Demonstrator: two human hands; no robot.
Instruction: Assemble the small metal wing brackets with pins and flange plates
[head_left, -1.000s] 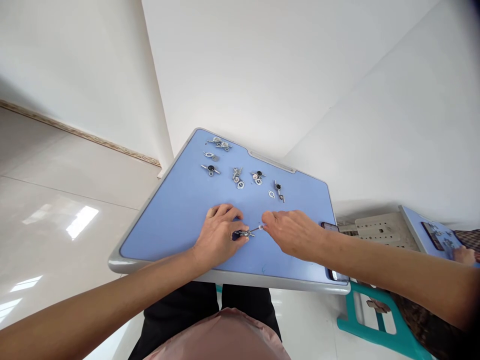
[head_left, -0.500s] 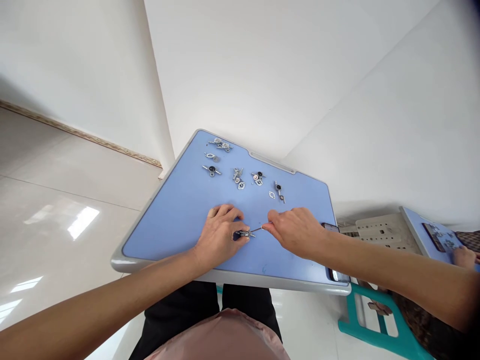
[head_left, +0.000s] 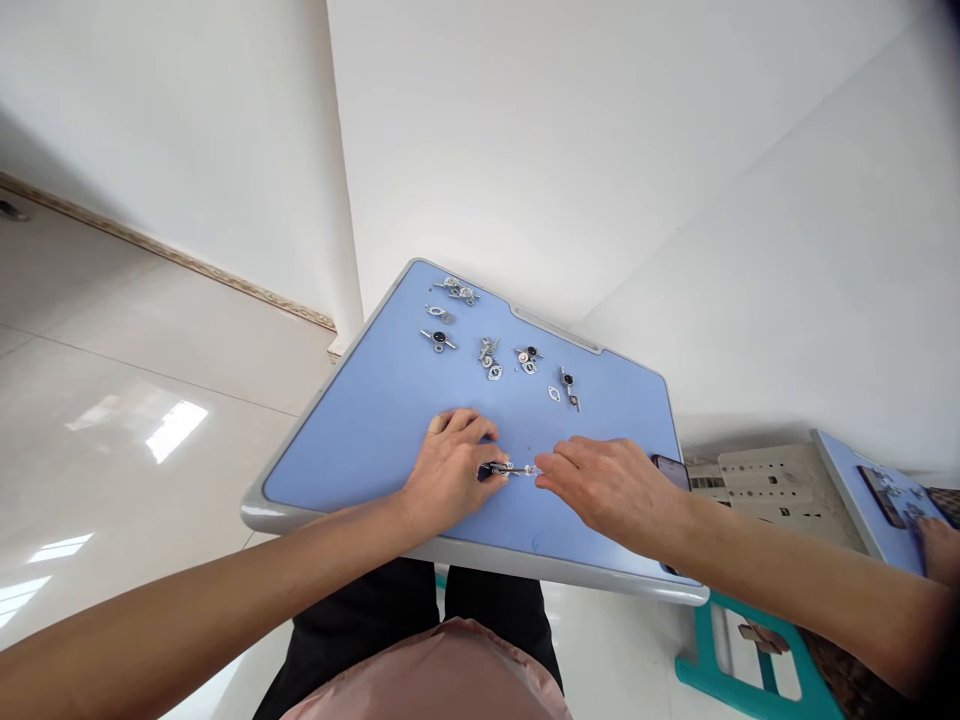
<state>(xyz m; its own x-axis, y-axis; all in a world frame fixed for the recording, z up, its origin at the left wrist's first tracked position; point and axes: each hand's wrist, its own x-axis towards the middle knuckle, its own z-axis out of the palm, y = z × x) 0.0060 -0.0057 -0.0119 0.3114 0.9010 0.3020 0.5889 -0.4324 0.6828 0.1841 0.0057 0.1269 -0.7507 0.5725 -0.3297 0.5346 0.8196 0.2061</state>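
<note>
Near the front of the blue table, my left hand [head_left: 454, 465] pinches a small metal part [head_left: 510, 467] with a dark side between thumb and fingers. From the right, my right hand [head_left: 611, 485] grips a thin screwdriver [head_left: 529, 470] by its pale, see-through end; most of the handle is hidden in the fingers. Its narrow shaft lies over the metal part, pointing left toward my left fingertips. Exactly where the tip touches cannot be made out.
Farther back on the blue table [head_left: 337, 440] lie several small metal parts, among them a black-centred one [head_left: 439, 338], a pile [head_left: 489, 352] and a flat oval plate [head_left: 553, 394]. A phone [head_left: 671, 472] lies beyond my right forearm. A teal stool [head_left: 705, 650] and another person's hand [head_left: 941, 550] are at right.
The screwdriver has swung from a slant to nearly level, its shaft now over the metal part. My right hand has lowered slightly. The whole view has shifted a little.
</note>
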